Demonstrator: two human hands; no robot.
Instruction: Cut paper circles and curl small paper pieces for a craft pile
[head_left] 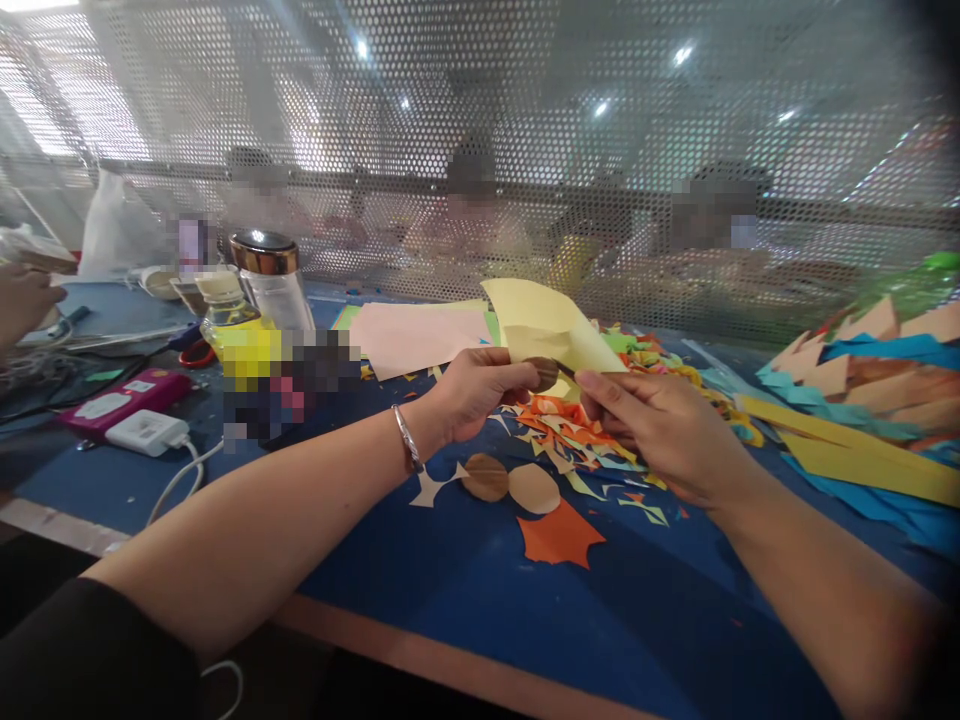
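Observation:
In front of me, my left hand (484, 395) is closed on a pale yellow paper sheet (544, 320) and a round brown disc (541, 373) pressed against it. My right hand (652, 420) pinches a thin dark-tipped tool (568, 371) at the disc's edge; its kind is mostly hidden by the fingers. Below the hands, another brown disc (486, 477) lies beside a pale peach paper circle (535, 488). An orange paper offcut (561, 535) with curved notches rests just nearer to me. Under the sheet spreads a heap of coloured paper scraps (570, 430).
Pink paper (420, 335) lies at the back. Left stand a yellow-labelled bottle (225, 315) and a lidded clear flask (274, 280), near a purple box (127, 405) with a white charger (148, 430). Stacked cut paper (862, 380) is right. Another person's hand (26, 305) shows far left. A perforated metal screen (420, 120) stands behind.

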